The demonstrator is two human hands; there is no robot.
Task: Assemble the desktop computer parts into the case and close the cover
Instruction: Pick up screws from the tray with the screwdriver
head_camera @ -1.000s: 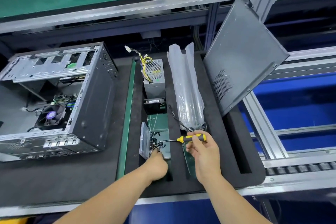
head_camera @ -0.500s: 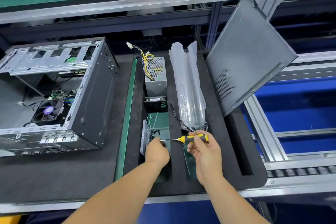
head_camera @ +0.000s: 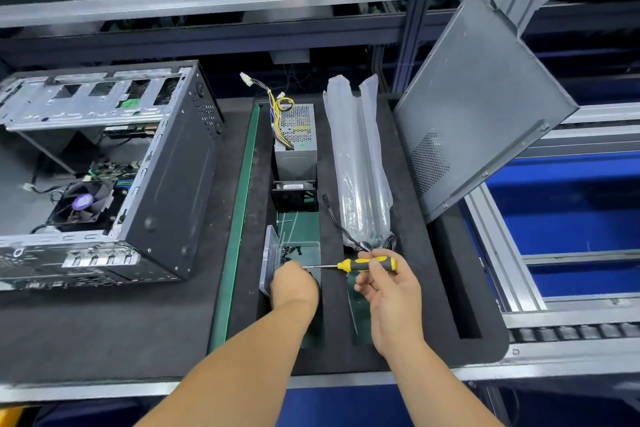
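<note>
At the far left of the bench (head_camera: 104, 340) we find the computer case (head_camera: 166, 184) lying open on its side. A motherboard with its CPU cooler fan (head_camera: 83, 203) sits inside, so we judge that stage done; the drive cage above it appears unfilled, though part of the interior is hidden from us.

In the foam tray (head_camera: 415, 340) to the right, the power supply (head_camera: 296, 139) stands in its slot with its yellow cable bundle loose, well apart from the case. We judge it not yet installed. A small black fan (head_camera: 294, 189) lies just in front of it, also uninstalled.

Nearer us, the left hand (head_camera: 294, 284) reaches into the clear screw box (head_camera: 298, 253), fingers curled downward. We cannot tell whether it holds a screw.

The right hand (head_camera: 388, 284) pinches the yellow-and-black screwdriver (head_camera: 367, 264) by its handle, tip pointing left toward the box.

Behind it lies a long part in a clear plastic bag (head_camera: 356, 163), unopened, with a black cable at its near end.

At the right, the side cover (head_camera: 478, 107) leans tilted against the frame, off the case.

We assess the task as early: most parts and the cover remain.
</note>
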